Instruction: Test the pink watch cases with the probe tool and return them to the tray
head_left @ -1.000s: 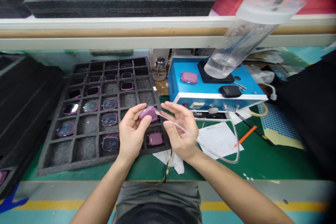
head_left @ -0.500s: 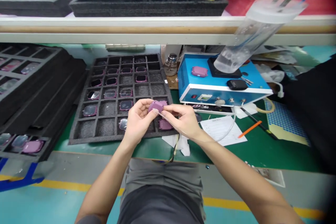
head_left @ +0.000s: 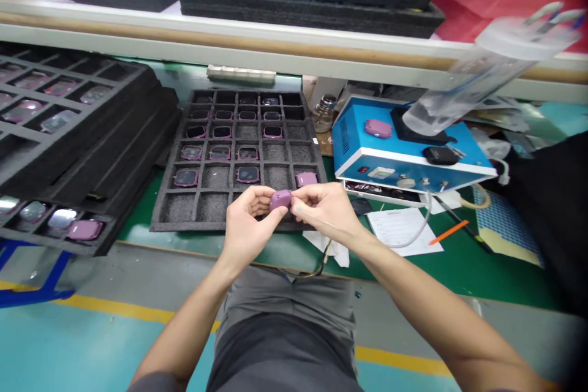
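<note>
A small purple watch case (head_left: pixel 280 199) with rounded corners is held up above the near edge of a black foam tray (head_left: pixel 178 226). My left hand (head_left: pixel 252 220) grips it from the left between thumb and fingers. On its right edge, my right hand (head_left: pixel 324 209) closes in a pinch; whether anything small is also between those fingertips is hidden. Another purple watch case (head_left: pixel 306 179) lies in a tray pocket just behind my right hand. Several purple-framed watch pieces with dark screens, one a watch piece (head_left: pixel 248 174), fill other pockets.
On the right stands a blue machine (head_left: pixel 367 150) bearing a purple case (head_left: pixel 378 128), a black piece (head_left: pixel 440 155) and a tilted clear cylinder (head_left: pixel 448 98). Before it lie a paper sheet (head_left: pixel 404 233) and an orange stick (head_left: pixel 449 232). Stacked foam trays (head_left: pixel 124 135) rise at left; a shelf (head_left: pixel 275 43) crosses behind.
The view has shifted, so the tray and machine sit further right in it. Both hands stay together at the purple watch case, which has turned slightly.
</note>
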The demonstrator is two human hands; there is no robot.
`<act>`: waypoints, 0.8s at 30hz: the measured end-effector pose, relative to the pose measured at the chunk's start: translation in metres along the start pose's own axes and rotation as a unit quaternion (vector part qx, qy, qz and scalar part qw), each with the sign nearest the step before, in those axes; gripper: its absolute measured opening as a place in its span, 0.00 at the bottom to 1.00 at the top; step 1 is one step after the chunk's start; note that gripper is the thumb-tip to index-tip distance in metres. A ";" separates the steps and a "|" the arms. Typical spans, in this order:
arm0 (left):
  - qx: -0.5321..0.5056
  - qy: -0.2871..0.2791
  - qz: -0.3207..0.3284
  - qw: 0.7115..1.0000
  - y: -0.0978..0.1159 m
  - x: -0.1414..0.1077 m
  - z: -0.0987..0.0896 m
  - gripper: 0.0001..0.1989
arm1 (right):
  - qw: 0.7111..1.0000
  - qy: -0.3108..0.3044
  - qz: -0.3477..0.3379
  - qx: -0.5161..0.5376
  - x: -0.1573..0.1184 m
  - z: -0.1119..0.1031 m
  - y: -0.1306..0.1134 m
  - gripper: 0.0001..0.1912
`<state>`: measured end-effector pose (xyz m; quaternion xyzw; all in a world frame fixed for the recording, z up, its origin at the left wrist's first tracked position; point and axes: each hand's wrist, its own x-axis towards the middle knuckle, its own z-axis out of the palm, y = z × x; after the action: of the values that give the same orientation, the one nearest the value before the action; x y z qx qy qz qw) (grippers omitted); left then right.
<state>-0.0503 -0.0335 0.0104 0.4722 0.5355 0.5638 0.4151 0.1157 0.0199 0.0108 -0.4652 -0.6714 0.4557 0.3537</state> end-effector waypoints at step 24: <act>0.484 -0.242 0.109 0.834 0.015 0.104 0.058 0.06 | 0.992 0.118 0.022 0.026 0.033 -0.058 0.055 0.17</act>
<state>-0.0148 0.0785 0.0335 0.7891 0.5681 0.1419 0.1857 0.1743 0.0765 -0.0202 -0.5209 -0.6028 0.4227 0.4319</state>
